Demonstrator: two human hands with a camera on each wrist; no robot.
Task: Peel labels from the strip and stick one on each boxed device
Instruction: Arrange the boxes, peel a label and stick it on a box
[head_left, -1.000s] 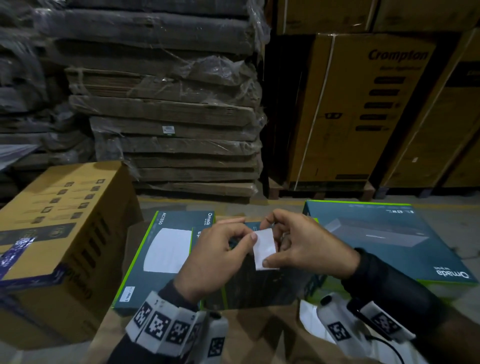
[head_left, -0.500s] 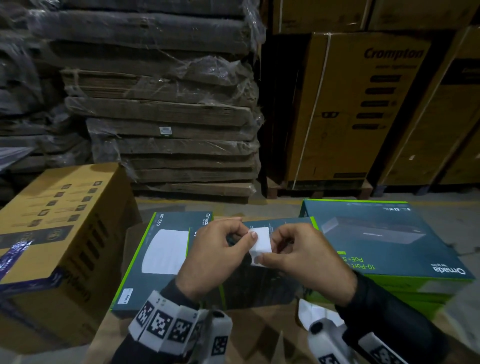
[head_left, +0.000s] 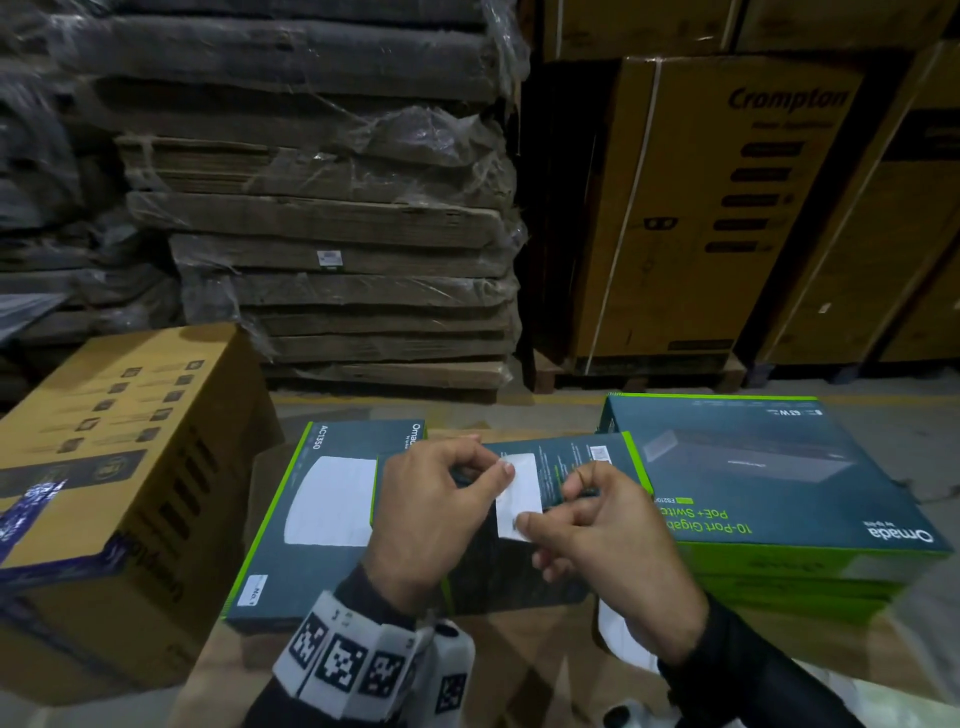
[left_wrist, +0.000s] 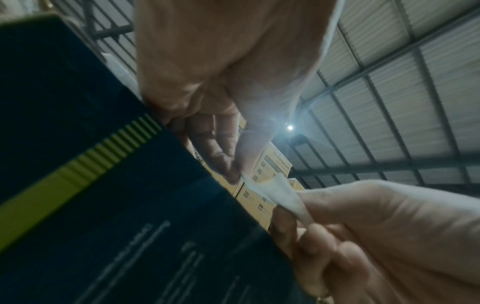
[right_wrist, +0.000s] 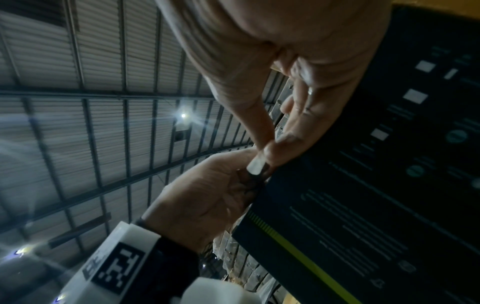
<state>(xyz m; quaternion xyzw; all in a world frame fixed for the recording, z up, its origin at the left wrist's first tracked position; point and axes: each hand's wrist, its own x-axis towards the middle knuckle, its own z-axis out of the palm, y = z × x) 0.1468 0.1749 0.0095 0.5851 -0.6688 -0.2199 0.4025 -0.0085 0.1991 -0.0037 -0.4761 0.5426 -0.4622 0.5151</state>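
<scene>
my left hand (head_left: 434, 512) pinches the top corner of a white label (head_left: 517, 496) between thumb and forefinger, while my right hand (head_left: 605, 540) pinches its lower edge; the label hangs between them just above a dark teal box (head_left: 571, 457) lying face down on the cardboard bench (head_left: 545, 670). a second box (head_left: 311, 519), marked ac1350, lies to the left, partly under the first, and a switch box (head_left: 753, 467) tops a stack to the right. wrapped cardboard (head_left: 322, 218) is piled behind.
</scene>
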